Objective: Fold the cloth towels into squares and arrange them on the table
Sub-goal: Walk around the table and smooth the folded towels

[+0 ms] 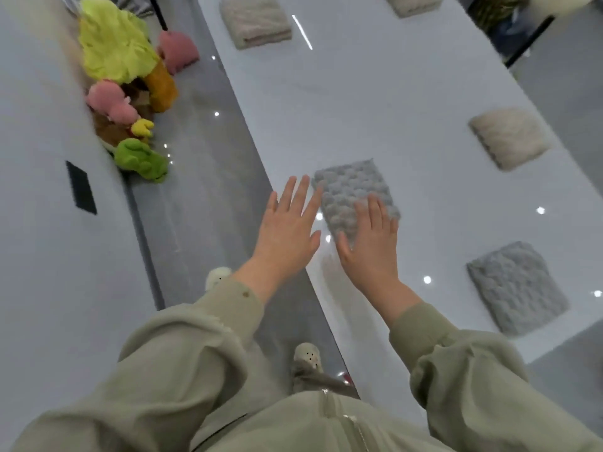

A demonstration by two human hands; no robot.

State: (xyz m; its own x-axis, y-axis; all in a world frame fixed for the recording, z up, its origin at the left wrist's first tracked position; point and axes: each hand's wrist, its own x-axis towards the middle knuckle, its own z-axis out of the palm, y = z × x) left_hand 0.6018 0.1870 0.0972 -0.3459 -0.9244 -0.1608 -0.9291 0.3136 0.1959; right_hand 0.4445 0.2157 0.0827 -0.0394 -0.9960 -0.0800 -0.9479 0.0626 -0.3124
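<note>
A folded grey bubble-textured towel (350, 190) lies near the left edge of the glossy white table (375, 102). My right hand (370, 243) lies flat on its near end, fingers straight. My left hand (287, 226) hovers open just left of the towel, its fingertips at the towel's left edge. A second folded grey towel (517, 287) sits at the near right. A folded cream towel (509, 137) lies at the right edge. Two more folded cream towels, one (256, 21) at the far left and one (412, 3) at the far top, lie farther along.
A pile of plush toys (124, 76) in green, pink, yellow and orange sits on the grey floor by the white wall at left. A black plate (81, 187) is set in that wall. My slippers (306, 355) stand on the floor beside the table edge.
</note>
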